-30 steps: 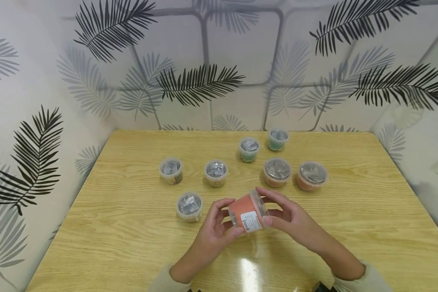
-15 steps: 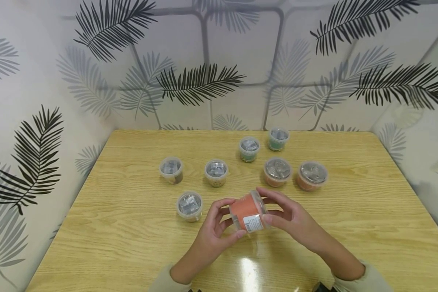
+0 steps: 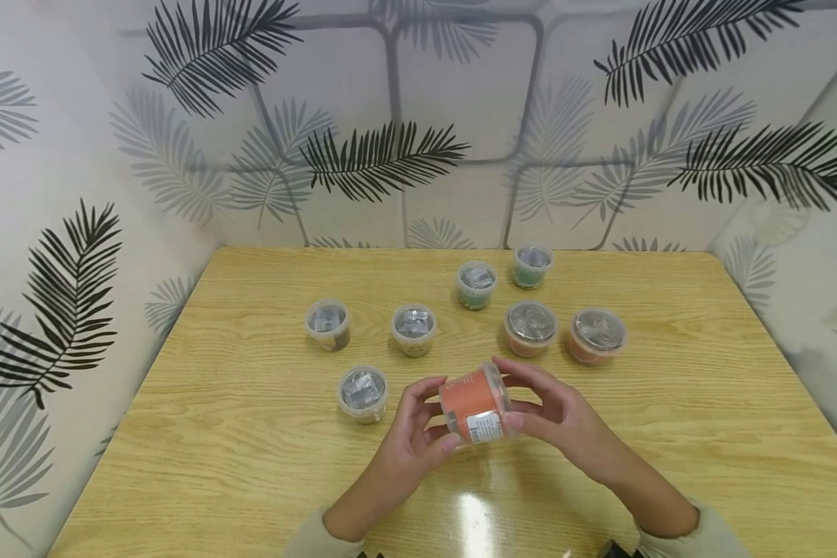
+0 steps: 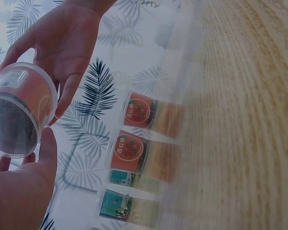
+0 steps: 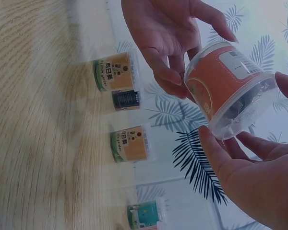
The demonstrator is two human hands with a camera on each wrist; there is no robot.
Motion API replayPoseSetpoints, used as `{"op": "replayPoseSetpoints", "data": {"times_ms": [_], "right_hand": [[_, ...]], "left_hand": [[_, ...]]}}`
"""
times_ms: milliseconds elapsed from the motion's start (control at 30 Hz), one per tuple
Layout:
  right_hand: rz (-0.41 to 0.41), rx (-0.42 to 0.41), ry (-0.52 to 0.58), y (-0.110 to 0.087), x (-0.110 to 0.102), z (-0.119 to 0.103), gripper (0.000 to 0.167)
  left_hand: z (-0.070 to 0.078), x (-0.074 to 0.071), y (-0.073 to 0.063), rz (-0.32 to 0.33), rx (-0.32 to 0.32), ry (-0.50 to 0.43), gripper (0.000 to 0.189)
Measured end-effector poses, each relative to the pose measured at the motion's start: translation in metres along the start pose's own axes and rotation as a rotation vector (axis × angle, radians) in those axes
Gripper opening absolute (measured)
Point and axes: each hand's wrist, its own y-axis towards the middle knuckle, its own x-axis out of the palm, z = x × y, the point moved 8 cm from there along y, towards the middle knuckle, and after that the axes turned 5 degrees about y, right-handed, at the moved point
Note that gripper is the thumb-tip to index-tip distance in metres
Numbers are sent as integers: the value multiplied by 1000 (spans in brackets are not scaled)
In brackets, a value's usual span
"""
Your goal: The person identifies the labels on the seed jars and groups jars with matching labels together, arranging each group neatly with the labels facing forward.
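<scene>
A clear plastic cup (image 3: 469,394) with an orange-red wrapper is held above the table, tipped on its side with the lid end to the right. A white barcode sticker (image 3: 484,426) shows on its wrapper. My left hand (image 3: 410,442) grips the base end, thumb below and fingers behind. My right hand (image 3: 556,407) holds the lid rim between thumb and fingers. Dark material shows through the cup's base (image 4: 12,127) in the left wrist view. In the right wrist view, a crinkled clear packet (image 5: 247,108) sits near the lid end.
Two red-wrapped cups (image 3: 530,329) stand beyond my right hand, with two green ones (image 3: 476,285) behind. Left of them stand three small cups (image 3: 363,395), two orange-wrapped ones (image 5: 117,72) among them. A patterned cloth (image 3: 418,116) hangs behind the wooden table (image 3: 216,465).
The cup has turned slightly about its long axis: its sticker sits a little lower and printing shows at the wrapper's upper edge. Both hands stay almost in place. The standing cups have not moved.
</scene>
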Motion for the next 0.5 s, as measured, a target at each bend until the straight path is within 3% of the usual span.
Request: {"op": "replayPoseSetpoints", "data": {"times_ms": [233,500], "right_hand": [[-20,-19,2,0,2,0,58],[-35,-34,-100,0,2,-1,53]], "left_hand": [[-3,-3,0,29,-27,5,56],[7,-3,-1,40,96,12,56]]}}
